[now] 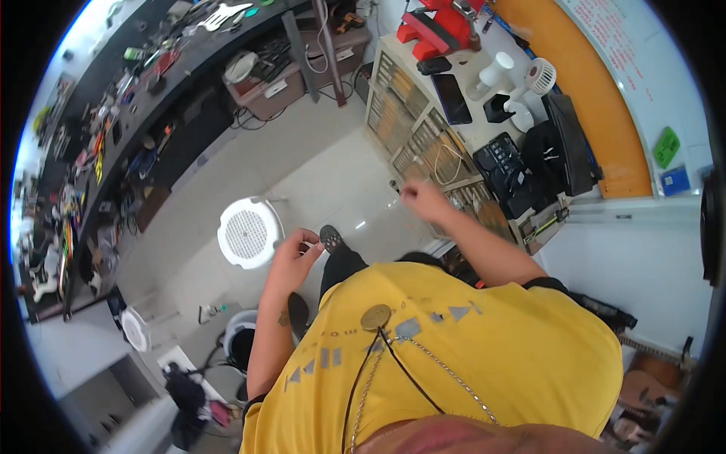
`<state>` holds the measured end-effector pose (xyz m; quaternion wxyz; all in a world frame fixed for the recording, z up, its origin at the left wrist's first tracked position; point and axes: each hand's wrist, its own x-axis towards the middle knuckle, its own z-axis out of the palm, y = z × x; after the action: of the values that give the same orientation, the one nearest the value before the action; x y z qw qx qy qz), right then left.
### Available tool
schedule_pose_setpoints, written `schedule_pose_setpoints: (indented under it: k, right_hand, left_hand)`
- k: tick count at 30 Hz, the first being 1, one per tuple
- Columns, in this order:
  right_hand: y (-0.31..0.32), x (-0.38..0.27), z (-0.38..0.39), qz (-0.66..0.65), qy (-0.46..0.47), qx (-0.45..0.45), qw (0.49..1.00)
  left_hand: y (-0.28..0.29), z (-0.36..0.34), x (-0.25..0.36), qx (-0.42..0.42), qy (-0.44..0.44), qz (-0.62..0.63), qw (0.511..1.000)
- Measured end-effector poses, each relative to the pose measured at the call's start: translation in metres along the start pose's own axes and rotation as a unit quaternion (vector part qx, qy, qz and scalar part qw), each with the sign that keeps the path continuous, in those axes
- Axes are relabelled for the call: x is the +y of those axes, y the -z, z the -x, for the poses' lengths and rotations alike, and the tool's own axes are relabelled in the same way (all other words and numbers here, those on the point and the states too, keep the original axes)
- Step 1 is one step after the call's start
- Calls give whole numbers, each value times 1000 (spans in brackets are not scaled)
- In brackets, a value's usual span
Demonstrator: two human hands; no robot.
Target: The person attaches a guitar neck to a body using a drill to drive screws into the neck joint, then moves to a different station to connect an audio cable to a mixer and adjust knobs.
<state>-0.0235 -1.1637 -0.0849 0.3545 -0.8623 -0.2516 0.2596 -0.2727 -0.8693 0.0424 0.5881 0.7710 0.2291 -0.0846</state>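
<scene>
My left hand (298,259) hangs in front of me beside a round white stool (249,233), its fingers curled and the thumb close to the fingertips. Whatever it may hold is too small to make out. My right hand (425,203) is closed and reaches out near the front of a drawer cabinet (427,140). A tiny dark thing (394,185) shows just past its fingers; I cannot tell whether the hand holds it. Both hands are apart from the stool, and my shoe (330,237) shows on the floor between them.
On the cabinet top lie a red vise (439,30), a smartphone (451,98), a small white fan (540,76) and a black tool case (502,168). A cluttered dark workbench (151,98) curves along the left. A second white stool (136,329) stands lower left.
</scene>
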Motion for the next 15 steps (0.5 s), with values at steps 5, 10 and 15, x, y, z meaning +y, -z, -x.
schedule_pose_setpoints:
  k: [5, 10, 15]
  right_hand:
    - [113, -46, -99, 137, -86, 360, 919]
    - [140, -53, -132, 241, -167, 343, 892]
    - [140, -36, -148, 285, -184, 345, 875]
  left_hand:
    - [89, -37, 35, 53, -23, -11, 998]
    - [139, -70, 34, 43, 11, -36, 998]
    - [155, -110, 19, 37, 12, -90, 995]
